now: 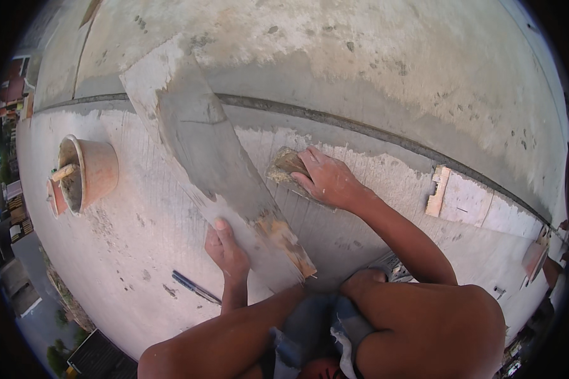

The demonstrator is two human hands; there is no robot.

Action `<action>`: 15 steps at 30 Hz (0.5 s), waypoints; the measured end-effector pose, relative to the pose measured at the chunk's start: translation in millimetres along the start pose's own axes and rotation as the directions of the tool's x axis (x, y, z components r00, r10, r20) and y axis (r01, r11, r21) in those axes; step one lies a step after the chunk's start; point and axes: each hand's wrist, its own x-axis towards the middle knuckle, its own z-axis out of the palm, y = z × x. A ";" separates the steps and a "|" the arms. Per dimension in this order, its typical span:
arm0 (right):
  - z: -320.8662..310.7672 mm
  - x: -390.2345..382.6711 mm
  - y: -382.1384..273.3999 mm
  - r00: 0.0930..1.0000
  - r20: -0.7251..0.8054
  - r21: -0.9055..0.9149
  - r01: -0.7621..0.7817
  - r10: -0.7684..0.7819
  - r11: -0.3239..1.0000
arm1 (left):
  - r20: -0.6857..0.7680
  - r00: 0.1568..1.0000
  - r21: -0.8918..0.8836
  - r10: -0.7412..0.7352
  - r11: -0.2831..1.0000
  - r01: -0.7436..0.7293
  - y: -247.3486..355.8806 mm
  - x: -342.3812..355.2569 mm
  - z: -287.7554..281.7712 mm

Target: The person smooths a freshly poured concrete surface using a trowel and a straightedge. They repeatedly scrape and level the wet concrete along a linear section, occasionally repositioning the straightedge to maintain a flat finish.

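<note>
Grey paste [199,142] coats much of the long board [250,240] in the middle, but its ends look partly bare, while the left hand [228,254] holds its near left edge and the right hand [329,180] grips a muddy block [286,167].

Daylight is noted outdoors. The pale concrete floor [152,246] is crossed by a dark groove [335,118] from 10 through 12 to 3 o'clock; greenery [57,357] is seen at 8.

Bright daylight; dark, fisheye-bent edges
</note>
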 end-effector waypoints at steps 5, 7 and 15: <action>-20.3 13.5 10.2 0.987 -0.102 -0.034 -0.132 0.128 0.991 | 0.027 1.000 0.060 -0.006 0.998 0.004 4.6 0.3 -3.9; -15.6 16.8 15.8 0.992 -0.082 -0.072 -0.098 0.092 0.993 | 0.007 1.000 0.056 0.005 0.998 -0.005 -9.9 1.7 -10.9; -26.5 -30.6 11.0 0.967 0.070 0.776 -0.207 0.244 0.596 | 0.020 0.996 0.059 -0.090 0.994 0.088 8.7 1.0 1.6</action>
